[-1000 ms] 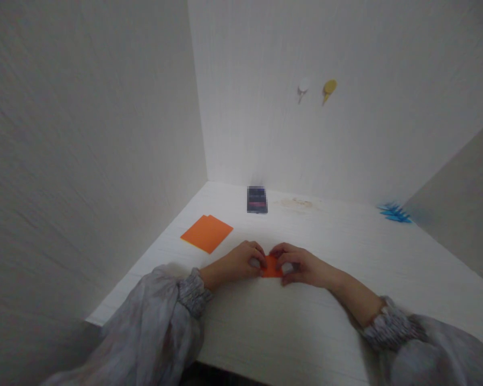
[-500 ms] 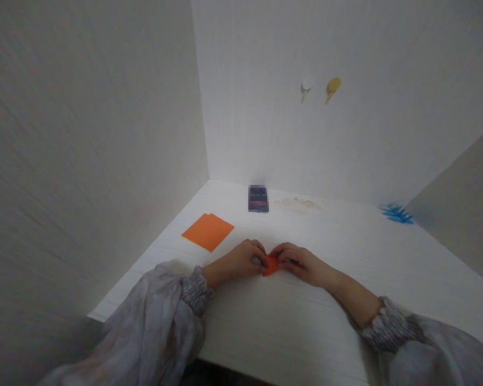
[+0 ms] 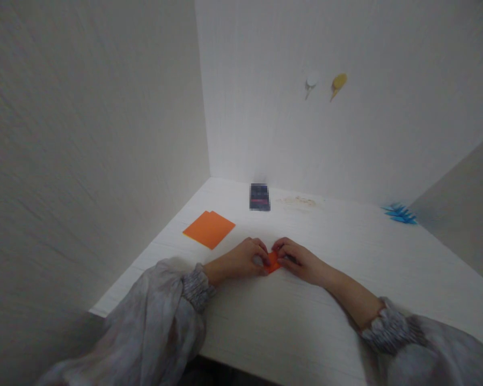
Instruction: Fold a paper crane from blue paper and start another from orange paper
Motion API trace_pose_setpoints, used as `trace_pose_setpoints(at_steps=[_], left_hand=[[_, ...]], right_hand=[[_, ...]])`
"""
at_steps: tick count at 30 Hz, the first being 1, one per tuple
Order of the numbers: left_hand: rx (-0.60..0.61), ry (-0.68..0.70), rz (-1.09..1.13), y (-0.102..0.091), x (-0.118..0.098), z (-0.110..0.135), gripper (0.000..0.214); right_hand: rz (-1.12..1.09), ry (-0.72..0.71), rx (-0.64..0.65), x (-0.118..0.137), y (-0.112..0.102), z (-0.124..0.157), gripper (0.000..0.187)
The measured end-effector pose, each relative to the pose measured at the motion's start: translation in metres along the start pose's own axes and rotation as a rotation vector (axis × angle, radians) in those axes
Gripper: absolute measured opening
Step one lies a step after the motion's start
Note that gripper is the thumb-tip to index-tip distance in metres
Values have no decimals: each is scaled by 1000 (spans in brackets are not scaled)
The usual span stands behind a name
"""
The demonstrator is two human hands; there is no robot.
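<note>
Between my two hands, low over the white table, is a small folded piece of orange paper. My left hand grips its left side with thumb and fingers. On the other side, my right hand pinches the right edge. The fingers cover parts of the paper, so its full folded shape is hidden. Beyond my left hand lies a stack of orange paper sheets, turned cornerwise on the table.
A dark blurred rectangular object lies near the back wall. Several blue folded paper pieces sit at the far right by the side wall. A white hook and a yellow hook are on the back wall. The table's front edge is close.
The fingers have shifted slightly on the small orange paper, and a little more of it shows between them. The view has moved a touch; the other things lie as before.
</note>
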State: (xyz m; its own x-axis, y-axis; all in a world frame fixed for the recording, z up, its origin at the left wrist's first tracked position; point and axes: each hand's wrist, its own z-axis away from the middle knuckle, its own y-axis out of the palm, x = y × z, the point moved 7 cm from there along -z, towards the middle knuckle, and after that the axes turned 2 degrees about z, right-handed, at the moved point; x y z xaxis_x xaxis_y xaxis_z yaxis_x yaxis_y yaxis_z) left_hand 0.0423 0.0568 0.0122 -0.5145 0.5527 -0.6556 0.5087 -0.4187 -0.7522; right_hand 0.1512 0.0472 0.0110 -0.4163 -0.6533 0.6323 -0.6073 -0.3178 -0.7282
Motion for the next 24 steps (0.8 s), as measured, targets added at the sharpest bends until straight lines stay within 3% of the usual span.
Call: trace_pose_setpoints(at_steps=[5, 24], left_hand=[[11, 48, 12, 2, 0, -1, 17], [-14, -11, 39, 2, 4, 0, 15]], right_hand=[[12, 21, -4, -1, 2, -1, 7], [49, 51, 1, 3, 6, -3, 5]])
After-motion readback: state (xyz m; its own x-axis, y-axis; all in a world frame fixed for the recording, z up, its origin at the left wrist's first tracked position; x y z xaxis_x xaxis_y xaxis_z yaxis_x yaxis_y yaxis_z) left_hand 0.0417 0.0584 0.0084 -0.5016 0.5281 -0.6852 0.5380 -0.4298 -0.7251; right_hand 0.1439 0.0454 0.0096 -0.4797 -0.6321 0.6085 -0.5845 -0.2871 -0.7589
